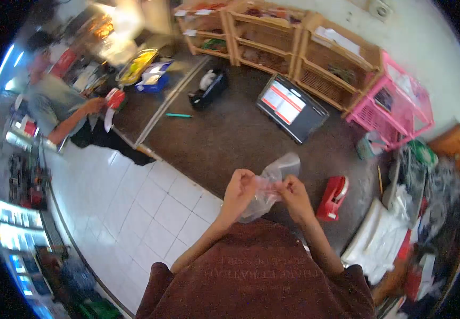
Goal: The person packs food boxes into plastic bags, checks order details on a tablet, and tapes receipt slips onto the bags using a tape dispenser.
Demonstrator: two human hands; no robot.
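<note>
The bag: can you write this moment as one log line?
left hand: pinches bag | right hand: pinches bag | bag: clear | red dispenser: on table

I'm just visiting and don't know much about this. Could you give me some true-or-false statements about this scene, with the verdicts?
1. The left hand and right hand both grip a clear plastic bag. True.
2. The red tape dispenser is in the left hand. False: it rests on the brown counter, beyond the right hand.
3. The screen on the counter is lit. True.
4. The pink plastic rack stands at the left end of the wooden racks. False: it is at their right end.
5. Another person is in view at the left. True.
</note>
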